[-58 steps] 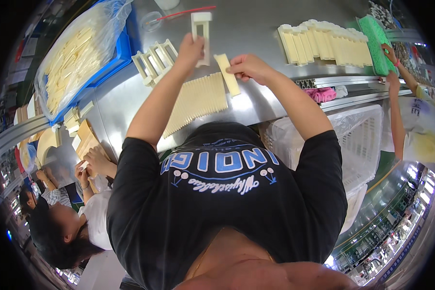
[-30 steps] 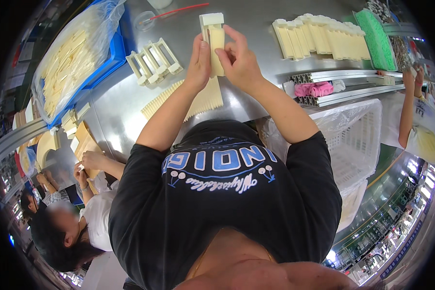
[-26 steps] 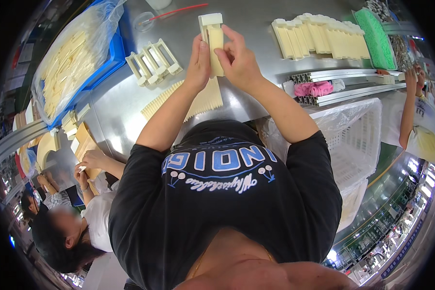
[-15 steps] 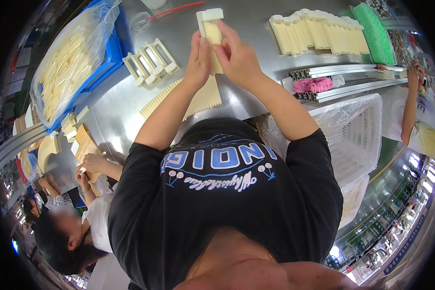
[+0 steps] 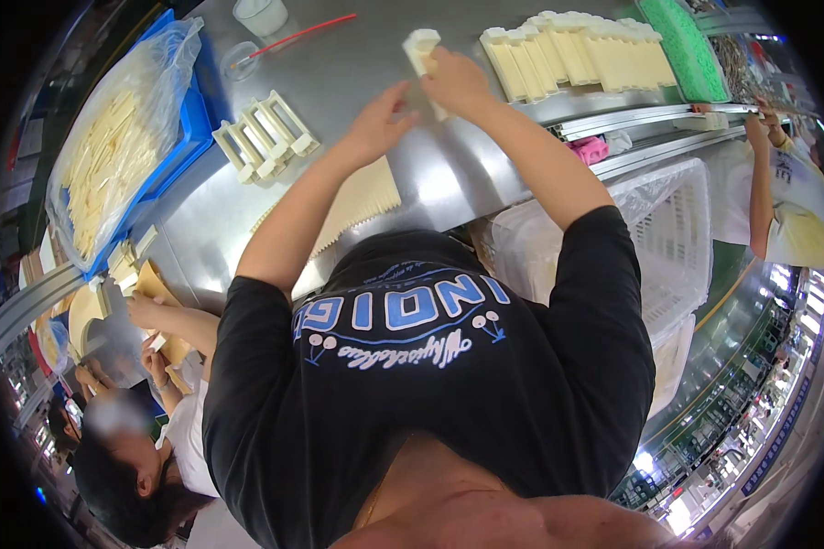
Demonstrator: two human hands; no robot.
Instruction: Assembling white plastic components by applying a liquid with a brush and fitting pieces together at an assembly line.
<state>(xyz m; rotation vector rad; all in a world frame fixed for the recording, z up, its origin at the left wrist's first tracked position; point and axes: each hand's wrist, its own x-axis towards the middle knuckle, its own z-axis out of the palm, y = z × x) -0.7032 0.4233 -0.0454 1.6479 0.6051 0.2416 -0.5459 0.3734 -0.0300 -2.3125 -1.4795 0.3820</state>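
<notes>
My right hand (image 5: 458, 84) is closed around a long cream plastic piece (image 5: 422, 42), held above the metal table; its white block end points away from me. Just left of it, my left hand (image 5: 382, 123) is empty, with the fingers apart. To the right of the held piece stands a row of similar cream pieces (image 5: 572, 62), side by side. On the left, several cream open frames (image 5: 265, 137) lie together. Partly hidden by my left forearm is a cream sheet with a toothed edge (image 5: 368, 203).
A blue tray (image 5: 192, 128) holds a clear bag of cream strips (image 5: 110, 151). Behind are a white cup (image 5: 260, 15), a small clear dish (image 5: 240, 62) and a red stick (image 5: 307, 33). Rightward sit a green bin (image 5: 687, 55), metal rails (image 5: 627, 121) and a white crate (image 5: 655, 229). Co-workers sit on both sides.
My left hand has let go of the cream piece and drawn back, fingers apart. My right hand has carried the piece rightward, toward the row. The view has shifted slightly.
</notes>
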